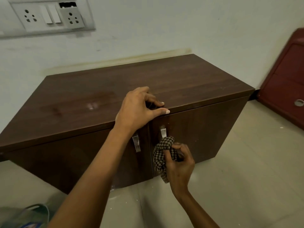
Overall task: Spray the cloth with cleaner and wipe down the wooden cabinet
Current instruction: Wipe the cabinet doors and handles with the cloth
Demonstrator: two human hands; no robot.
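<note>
While nothing of a spray bottle shows anywhere in the frame, the scene reads left to right as follows.

Upper left of the frame: a socket panel (pixel 47 16) on the pale wall, with two switches between its outlets.

Lower left corner: a blurred greenish bag (pixel 24 214) on the floor (too smeared to say more).

Centre: the wooden cabinet (pixel 102 96) stands on the floor against the wall, both doors closed, a pale smudge on its top left of middle.

Left hand (pixel 138 111): resting on the top's front edge above the seam between the doors; fingers (pixel 162 111) curled over the lip, holding nothing, seemingly bracing the cabinet.

Left door handle (pixel 136 143): metal, partly behind the left forearm.

Right door handle (pixel 162 131): just above the cloth.

Cloth (pixel 162 155): checked, bunched, pressed to the right door near the seam, lower centre of the frame.

Right hand (pixel 179 163): fingers (pixel 180 148) closed around the cloth.

Right edge: a reddish plastic cabinet (pixel 284 79), well apart.

Step in hand: by my reading, wiping the door fronts.

Next move: likely strokes across the right door and around its handle, with steady pressure and the cloth kept bunched.
</note>
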